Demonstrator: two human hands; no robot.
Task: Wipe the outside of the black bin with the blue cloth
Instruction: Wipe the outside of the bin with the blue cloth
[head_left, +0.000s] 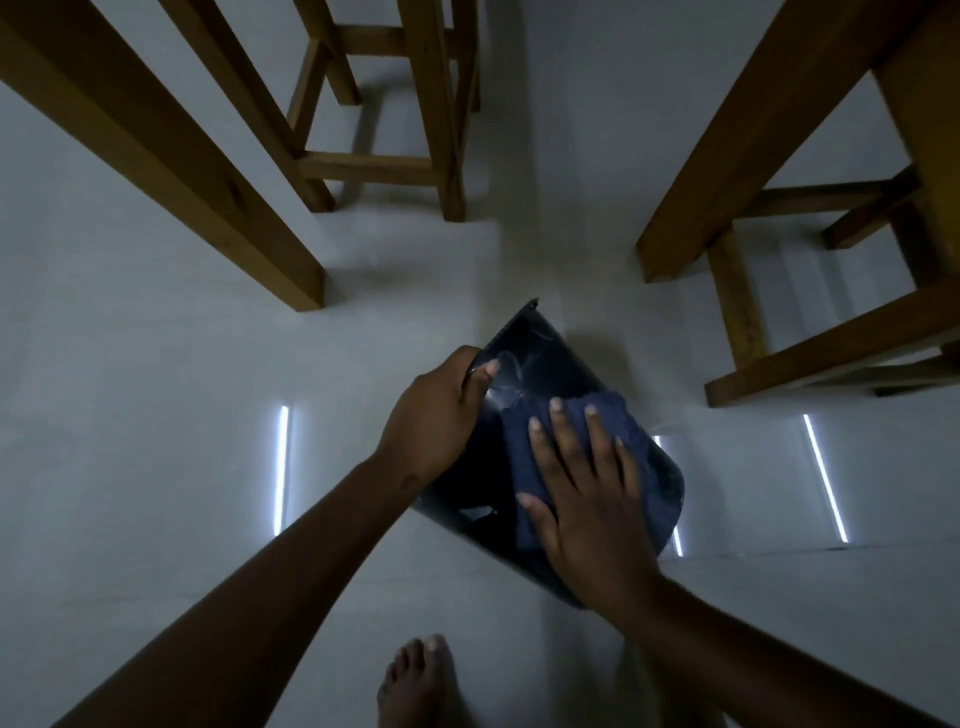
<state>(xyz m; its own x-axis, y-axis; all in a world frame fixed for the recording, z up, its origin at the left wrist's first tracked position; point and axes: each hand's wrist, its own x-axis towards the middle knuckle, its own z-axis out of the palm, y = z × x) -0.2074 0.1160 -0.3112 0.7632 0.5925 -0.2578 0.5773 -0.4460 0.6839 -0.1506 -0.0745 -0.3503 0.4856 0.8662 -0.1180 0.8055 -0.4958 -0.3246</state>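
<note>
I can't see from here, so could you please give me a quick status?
Left hand gripping bin rim. Right hand flat on cloth, pressed to bin's side. Nothing blocking.

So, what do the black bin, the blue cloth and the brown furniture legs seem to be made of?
The black bin looks like smooth, glossy plastic: its thin wall shows soft reflections. The blue cloth, pressed flat under the right hand, looks like soft matte fabric, perhaps microfibre; the dim light leaves that open. The brown furniture legs look like solid stained wood, with visible grain and a knot.
</note>
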